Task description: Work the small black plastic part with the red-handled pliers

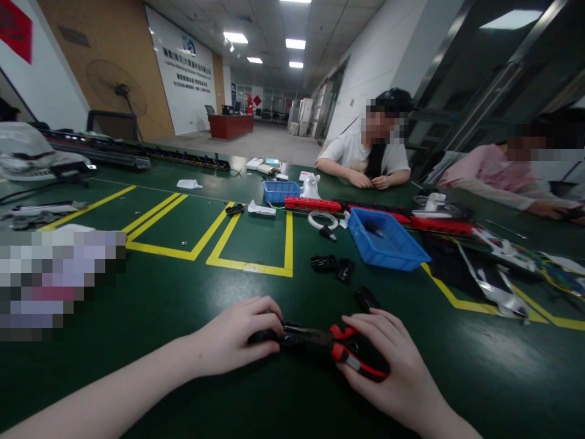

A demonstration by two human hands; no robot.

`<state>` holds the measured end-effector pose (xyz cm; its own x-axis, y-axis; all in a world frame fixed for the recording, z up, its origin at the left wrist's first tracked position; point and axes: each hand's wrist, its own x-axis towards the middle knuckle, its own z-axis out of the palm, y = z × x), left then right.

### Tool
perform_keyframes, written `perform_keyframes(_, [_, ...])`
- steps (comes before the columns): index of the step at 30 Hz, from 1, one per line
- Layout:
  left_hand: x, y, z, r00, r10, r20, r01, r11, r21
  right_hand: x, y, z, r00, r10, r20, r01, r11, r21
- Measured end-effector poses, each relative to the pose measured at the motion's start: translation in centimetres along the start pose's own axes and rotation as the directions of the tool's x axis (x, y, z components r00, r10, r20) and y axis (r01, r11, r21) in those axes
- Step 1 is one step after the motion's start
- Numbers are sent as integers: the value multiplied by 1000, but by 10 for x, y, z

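Observation:
My right hand (388, 353) is closed round the red and black handles of a pair of pliers (340, 350). The pliers' long jaws point left and meet a small black part (290, 335), whose exact kind I cannot make out. Fingers and thumb of my left hand (244, 335) pinch that black part from the left and hide some of it. Just beyond my right hand lies a black piece (367, 299) on the green table (183, 305). Farther off are glossy black pieces (333, 266), close together.
A large blue bin (386, 244) holds a dark item; a small blue bin (282, 191) stands behind. Between them lie a red strip (313, 204) and a coiled white cable (322, 220). Two people sit across the table at the right. Yellow tape (249, 268) marks the tabletop.

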<state>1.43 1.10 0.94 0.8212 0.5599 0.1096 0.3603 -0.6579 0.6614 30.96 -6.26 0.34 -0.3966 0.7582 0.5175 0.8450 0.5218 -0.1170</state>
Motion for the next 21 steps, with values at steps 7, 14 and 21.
perform_keyframes(7, [-1, -4, 3, 999, 26, -25, -26, 999, 27, 2, -1, 0, 999, -52, -5, 52, 998, -39])
perform_keyframes(14, [0, -4, 2, 1000, 21, -19, -21, 999, 29, 0, -3, 1, 999, -37, 10, 37, 999, 17])
perform_keyframes(21, [0, -5, 1, 999, 25, -48, -26, 1000, -18, 0, -3, 5, 1000, -29, 0, 29, 1000, 1])
